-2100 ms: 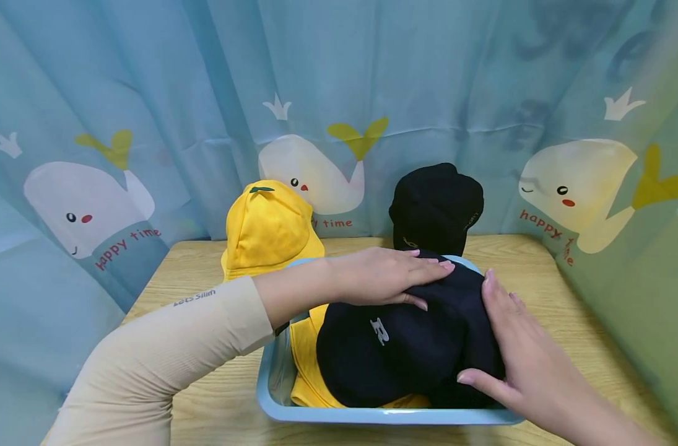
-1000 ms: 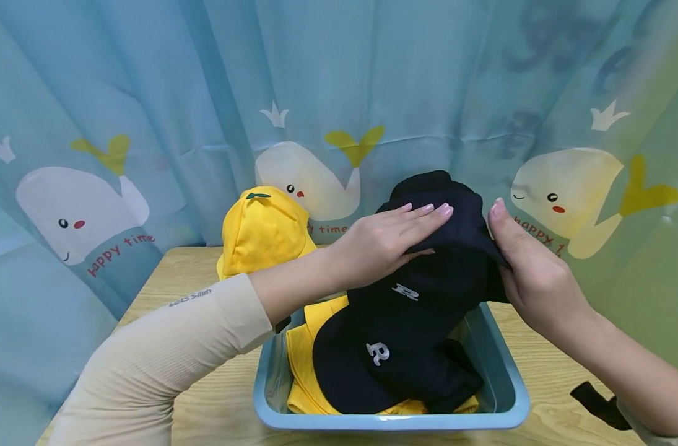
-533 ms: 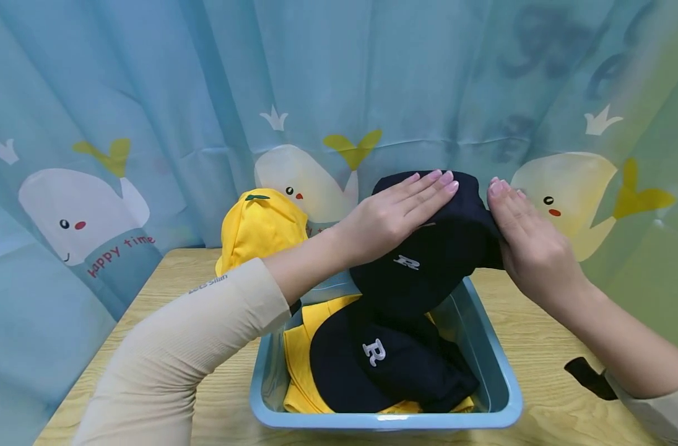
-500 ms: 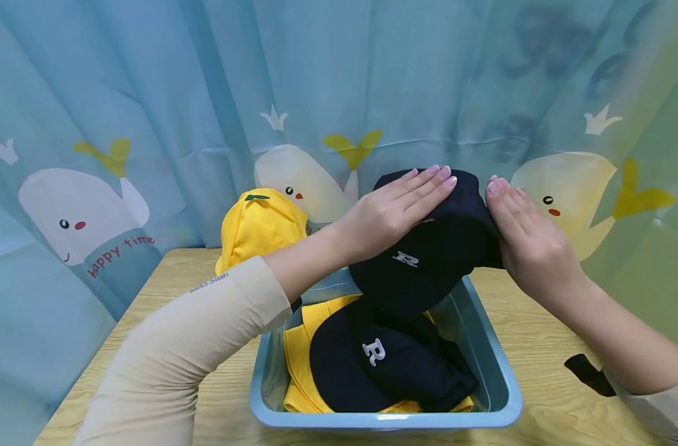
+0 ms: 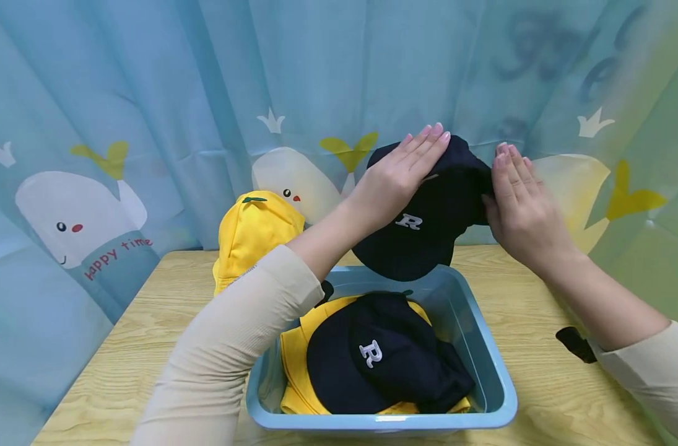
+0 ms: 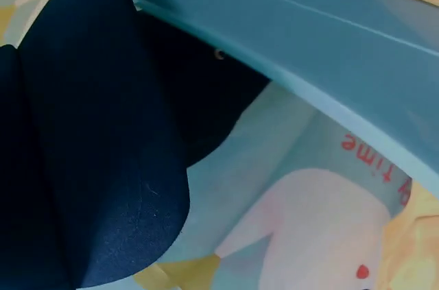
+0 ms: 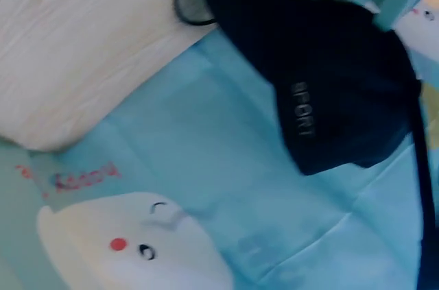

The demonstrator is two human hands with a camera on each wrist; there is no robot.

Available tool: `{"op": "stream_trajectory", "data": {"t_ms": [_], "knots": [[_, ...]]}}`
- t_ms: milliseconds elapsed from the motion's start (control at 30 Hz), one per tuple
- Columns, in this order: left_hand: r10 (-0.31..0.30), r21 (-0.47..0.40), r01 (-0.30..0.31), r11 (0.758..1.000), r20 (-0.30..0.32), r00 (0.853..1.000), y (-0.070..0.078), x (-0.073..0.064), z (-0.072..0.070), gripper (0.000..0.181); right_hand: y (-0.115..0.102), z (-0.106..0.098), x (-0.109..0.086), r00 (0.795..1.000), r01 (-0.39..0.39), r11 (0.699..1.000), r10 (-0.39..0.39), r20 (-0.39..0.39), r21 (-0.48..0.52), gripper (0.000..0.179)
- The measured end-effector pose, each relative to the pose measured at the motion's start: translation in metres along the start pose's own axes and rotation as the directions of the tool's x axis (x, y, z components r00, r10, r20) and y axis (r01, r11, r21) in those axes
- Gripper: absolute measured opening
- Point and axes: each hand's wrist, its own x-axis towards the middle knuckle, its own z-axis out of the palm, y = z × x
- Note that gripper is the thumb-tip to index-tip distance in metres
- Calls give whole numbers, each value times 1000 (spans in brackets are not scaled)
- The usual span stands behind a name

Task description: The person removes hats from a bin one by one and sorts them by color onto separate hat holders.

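A dark cap [image 5: 391, 254] with a white R is held up over the far side of a blue plastic tub [image 5: 500, 399], its brim tilted down. My left hand [image 5: 391, 179] lies along the crown with straight fingers. From the other side my right hand [image 5: 528, 210] presses the cap, fingers straight and pointing up, thumb beside its edge. The brim [image 6: 110, 146] fills the left of the left wrist view. Inside the tub lies another dark R cap [image 5: 344, 365] on top of yellow cloth [image 5: 296, 384].
A yellow hat [image 5: 260, 223] with a green sprout stands on the wooden table [image 5: 545, 384] behind my left forearm. A black cap lettered SPORT [image 7: 343, 84] shows in the right wrist view. The blue whale-print curtain [image 5: 316, 74] closes off the back.
Between my two hands, the upper dark cap has come up off the pile in the tub and moved up and back. The lower R cap stays in the tub, now uncovered.
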Motion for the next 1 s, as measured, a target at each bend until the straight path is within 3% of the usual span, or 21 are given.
{"op": "stream_trajectory", "data": {"t_ms": [100,167,300,433,533,667,800,1000], "knots": [[-38,-6,38,999,-5,999,-1,4,1,41,5,0,-3,994,113,993,-113,-8,-23,51],[-55,-16,55,998,-12,998,-2,5,0,41,8,-1,-7,979,204,978,-204,6,-41,49],[-85,-40,84,996,-32,996,-1,9,-2,44,15,-2,-22,917,386,922,-381,114,-23,48],[-145,-72,143,987,-26,989,-2,17,-5,46,19,2,-37,838,484,875,-473,271,31,46],[-181,-93,180,979,-4,984,-3,23,-7,47,15,11,-41,817,503,864,-482,318,19,47],[-215,-128,216,968,20,976,-3,28,-7,48,10,24,-38,824,510,859,-474,310,-44,48],[-251,-153,252,956,26,968,-4,28,-4,47,10,32,-33,843,513,853,-481,240,-94,45],[-275,-184,278,943,43,961,-7,25,-1,53,14,34,-31,859,507,861,-501,103,-41,49]]}}
